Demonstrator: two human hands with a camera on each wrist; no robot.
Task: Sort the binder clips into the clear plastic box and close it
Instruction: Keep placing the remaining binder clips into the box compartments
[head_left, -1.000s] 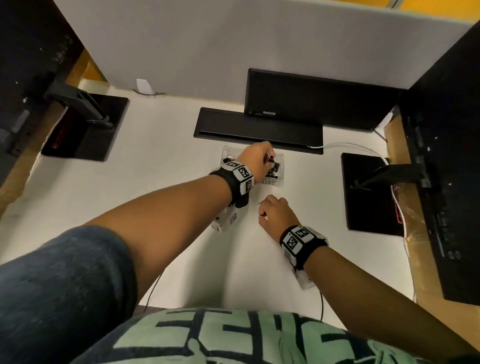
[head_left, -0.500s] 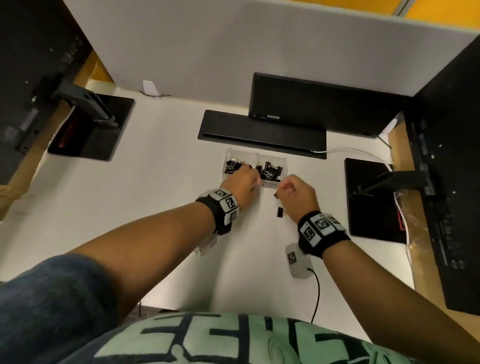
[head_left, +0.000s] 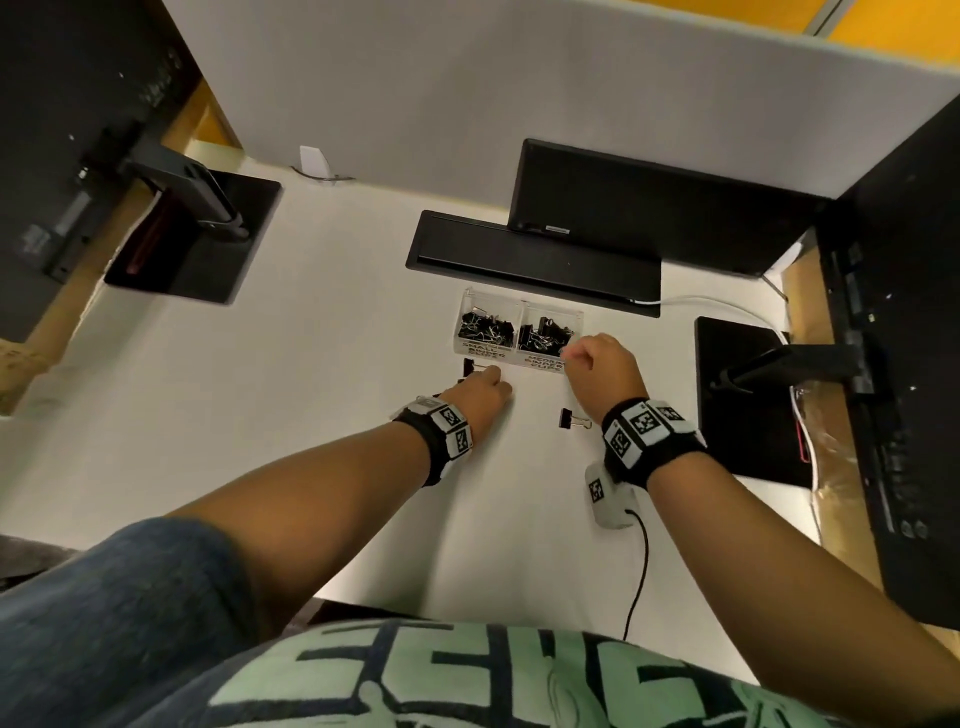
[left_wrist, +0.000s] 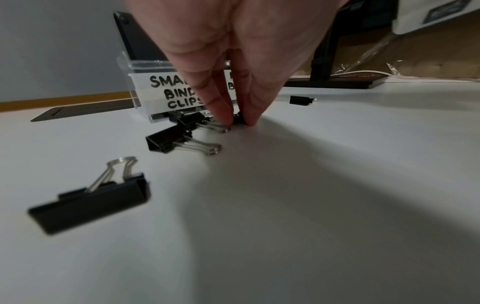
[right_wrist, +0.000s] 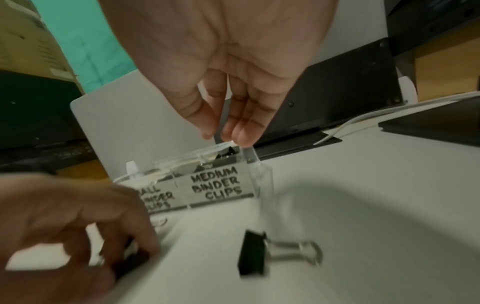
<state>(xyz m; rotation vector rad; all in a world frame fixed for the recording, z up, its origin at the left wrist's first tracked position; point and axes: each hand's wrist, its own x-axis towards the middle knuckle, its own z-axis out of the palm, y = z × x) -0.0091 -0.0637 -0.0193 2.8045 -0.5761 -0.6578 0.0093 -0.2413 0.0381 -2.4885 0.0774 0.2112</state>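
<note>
Our left hand has dropped from clear plastic box to desk, now pinching small binder clip just before box; right hand, fingers loose, empty, has reached medium compartment: sorting continues.

The left hand covers most of the small clip it pinches and part of the box label; what the right hand holds is unclear
</note>
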